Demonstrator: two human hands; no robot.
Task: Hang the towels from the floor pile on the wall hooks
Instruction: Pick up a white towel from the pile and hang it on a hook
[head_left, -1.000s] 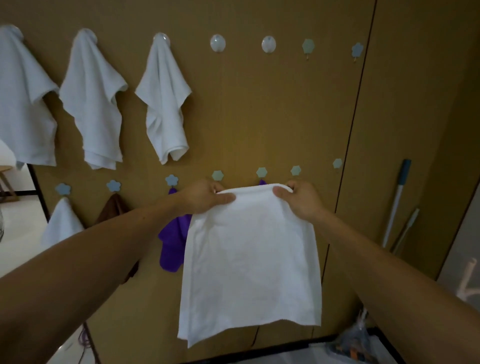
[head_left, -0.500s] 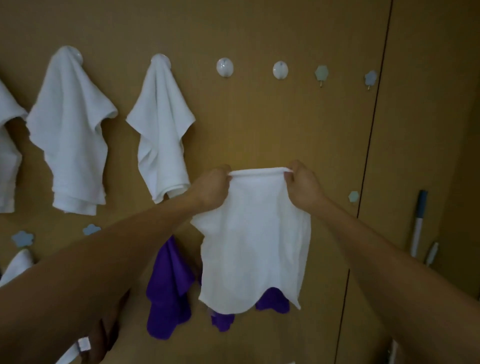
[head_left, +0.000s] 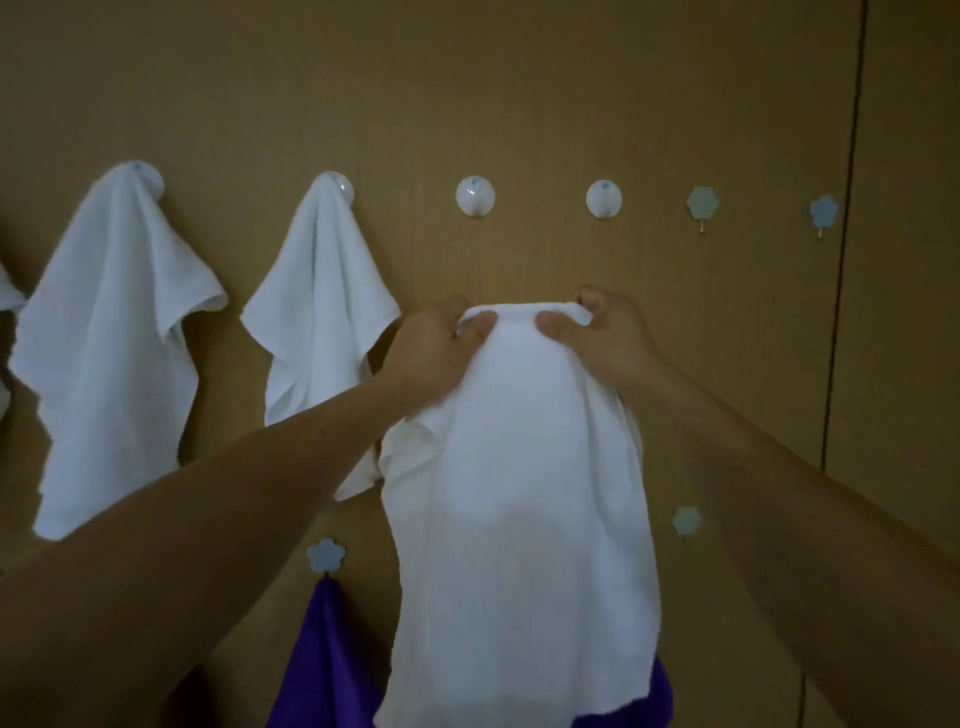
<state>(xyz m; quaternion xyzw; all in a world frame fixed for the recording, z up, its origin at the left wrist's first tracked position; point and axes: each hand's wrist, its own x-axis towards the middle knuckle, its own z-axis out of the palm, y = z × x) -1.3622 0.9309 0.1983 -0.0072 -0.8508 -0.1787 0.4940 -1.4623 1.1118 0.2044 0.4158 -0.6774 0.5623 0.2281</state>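
Observation:
A white towel (head_left: 519, 519) hangs in front of the brown wall, held by its top edge. My left hand (head_left: 436, 353) pinches that edge on the left and my right hand (head_left: 602, 338) pinches it on the right, the two hands close together. Just above them a bare round white hook (head_left: 475, 195) sits on the wall, with a second bare round hook (head_left: 603, 198) to its right. Two white towels (head_left: 111, 338) (head_left: 322, 312) hang from round hooks further left.
Two small flower-shaped hooks (head_left: 702, 203) (head_left: 823, 211) continue the upper row to the right. In a lower row, a purple cloth (head_left: 327, 660) hangs from a blue flower hook (head_left: 325, 555); another flower hook (head_left: 687, 520) is bare. A vertical panel seam (head_left: 844, 260) runs on the right.
Both hands have lifted the towel higher toward the upper row of hooks and moved closer together, bunching the top edge. The view has tilted up, so the floor is out of sight.

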